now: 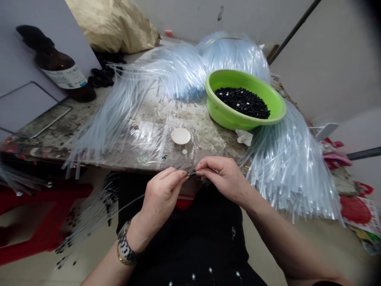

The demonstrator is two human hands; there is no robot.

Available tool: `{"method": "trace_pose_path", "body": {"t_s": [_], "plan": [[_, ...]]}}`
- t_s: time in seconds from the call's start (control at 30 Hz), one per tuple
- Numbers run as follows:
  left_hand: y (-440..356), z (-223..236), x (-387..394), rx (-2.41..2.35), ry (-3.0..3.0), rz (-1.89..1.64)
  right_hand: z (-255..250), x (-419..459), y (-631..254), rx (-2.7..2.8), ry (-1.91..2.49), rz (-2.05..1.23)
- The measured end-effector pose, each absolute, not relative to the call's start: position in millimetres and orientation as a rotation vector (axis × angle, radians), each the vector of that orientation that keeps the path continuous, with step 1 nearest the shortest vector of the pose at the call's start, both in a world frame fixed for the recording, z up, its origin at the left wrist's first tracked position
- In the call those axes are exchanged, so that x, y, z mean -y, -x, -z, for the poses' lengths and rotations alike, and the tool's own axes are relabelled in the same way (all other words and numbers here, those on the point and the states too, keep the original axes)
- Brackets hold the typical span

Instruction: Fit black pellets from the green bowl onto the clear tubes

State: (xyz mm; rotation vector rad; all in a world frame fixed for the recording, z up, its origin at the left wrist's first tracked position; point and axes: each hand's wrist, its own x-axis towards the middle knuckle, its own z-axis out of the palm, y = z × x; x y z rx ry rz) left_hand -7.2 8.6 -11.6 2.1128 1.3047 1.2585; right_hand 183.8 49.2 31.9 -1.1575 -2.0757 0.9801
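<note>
My left hand [162, 192] is closed in a pinch around a thin clear plastic tube [131, 201], which trails out behind it to the left. Facing it, my right hand [222, 174] pinches a small black fitting [193, 174]. The fingertips of both hands nearly meet at this fitting, just off the table's front edge, and they hide how tube and fitting touch. A green basin [216, 107] full of small black pieces [241, 102] stands beyond my right hand. A small white round dish [181, 136] lies on the table past my fingertips.
Bundles of clear tubes lie at the left [116, 107], the back [232, 51] and over the right edge [291, 171]. A brown bottle [64, 69] and a wire frame [50, 125] stand at left. Finished-looking tubes [89, 214] with black ends hang beside a red stool [44, 226].
</note>
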Motion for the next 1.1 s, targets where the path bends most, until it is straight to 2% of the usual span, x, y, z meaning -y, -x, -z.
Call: {"method": "trace_pose_path", "body": {"t_s": [0.27, 0.37, 0.53, 0.6, 1.1], "plan": [[6.5, 8.5, -10.4, -1.279, -2.035, -1.281, -32.3, -41.3, -180.0, 2.176, 1.077, -0.601], [5.7, 5.0, -10.6, -1.246, -1.992, -1.287, -34.3, -43.6, -181.8, 2.130, 1.115, -0.726], [3.9, 4.8, -8.4, -1.211, -2.020, -1.250, -32.9, -50.2, -186.3, 1.971, 1.217, -1.198], [3.6, 6.1, -7.4, -1.216, -2.009, -1.242, -31.0, -50.1, -186.6, 1.918, 1.236, -1.292], [-2.4, 11.3, -1.2, -1.219, -1.796, -1.176, -20.0, -39.1, -175.5, 1.714, 1.219, -1.284]]}}
